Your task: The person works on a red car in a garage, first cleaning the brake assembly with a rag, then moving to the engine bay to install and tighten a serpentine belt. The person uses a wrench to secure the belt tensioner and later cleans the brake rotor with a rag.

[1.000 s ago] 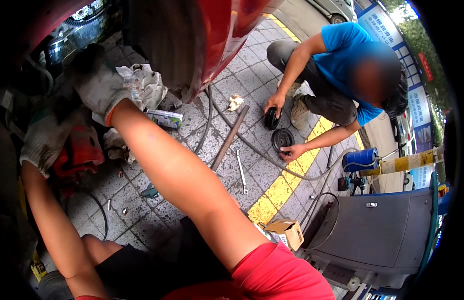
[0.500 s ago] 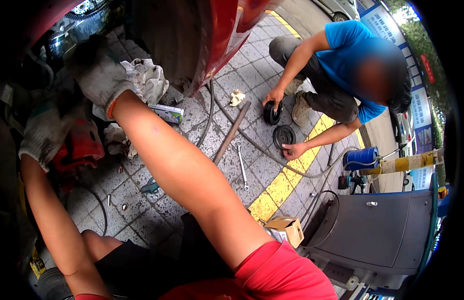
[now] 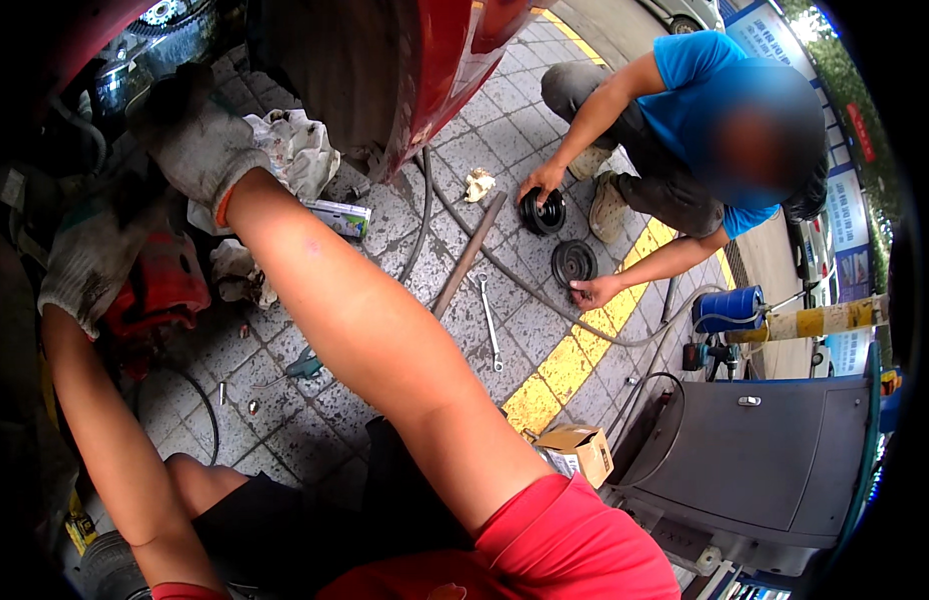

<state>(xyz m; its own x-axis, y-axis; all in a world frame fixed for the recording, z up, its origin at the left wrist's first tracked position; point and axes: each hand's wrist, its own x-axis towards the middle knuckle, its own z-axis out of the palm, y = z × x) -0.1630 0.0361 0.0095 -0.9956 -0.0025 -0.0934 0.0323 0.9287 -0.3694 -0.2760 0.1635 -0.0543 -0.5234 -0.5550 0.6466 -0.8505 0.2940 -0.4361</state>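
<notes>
Both my hands wear soiled white work gloves and reach into the dark underside of a red car [image 3: 447, 75]. My right hand [image 3: 207, 150] is up by the engine parts, below a toothed gear [image 3: 163, 14]; its fingers are lost in shadow. Lower down, my left hand [image 3: 83, 262] is beside a red metal piece [image 3: 170, 285], perhaps a jack or stand. Darkness hides its fingers too, so whatever either hand grips does not show. Next to my right wrist lies a crumpled white wrapping [image 3: 300, 155], with a small printed box [image 3: 341, 218] near it.
A crouching person in a blue shirt [image 3: 690, 85] holds two black pulleys [image 3: 575, 262] on the paving. Between us lie a metal pipe [image 3: 469, 258], a spanner [image 3: 492, 325], a hose [image 3: 530, 292] and a screwdriver [image 3: 305, 364]. A cardboard box [image 3: 585, 452] and grey cabinet [image 3: 750, 455] stand right.
My gloved hands stay in nearly the same place. The other person's nearer-to-me pulley stays put, while the farther one has shifted and tilted slightly. The view has moved a little.
</notes>
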